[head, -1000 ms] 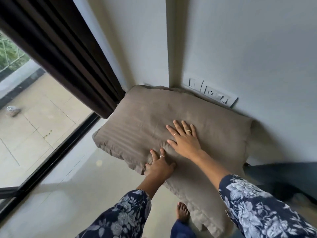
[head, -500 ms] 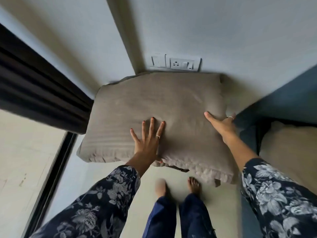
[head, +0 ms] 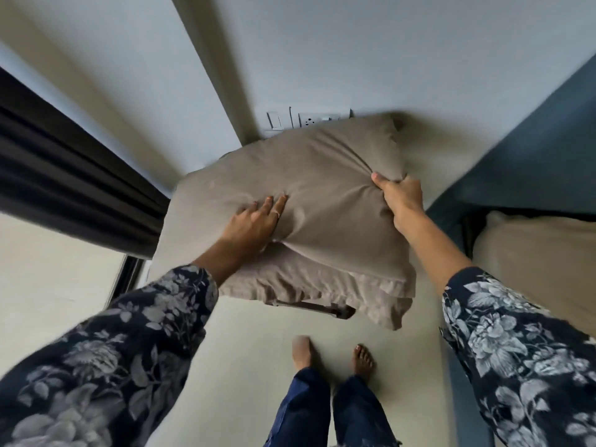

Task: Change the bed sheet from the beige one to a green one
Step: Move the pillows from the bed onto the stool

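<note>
A beige pillow (head: 322, 175) lies on another beige pillow (head: 290, 279) on the floor, against the wall corner. My left hand (head: 254, 221) presses on the top pillow's left middle and bunches its fabric, with the fingers dug in. At the pillow's right side my right hand (head: 401, 198) grips a fold of the cover. The bed (head: 541, 259) with its beige sheet shows at the right edge, beside a dark blue headboard (head: 532, 162). No green sheet is in view.
A switch and socket plate (head: 306, 119) sits on the wall just behind the pillows. A dark curtain (head: 64, 175) hangs at the left by a glass door. My bare feet (head: 332, 356) stand on the pale floor in front of the pillows.
My right hand has closed on the pillow's right side and gathered its fabric. The left hand, flat before, now digs into the cover. The view has shifted a little left.
</note>
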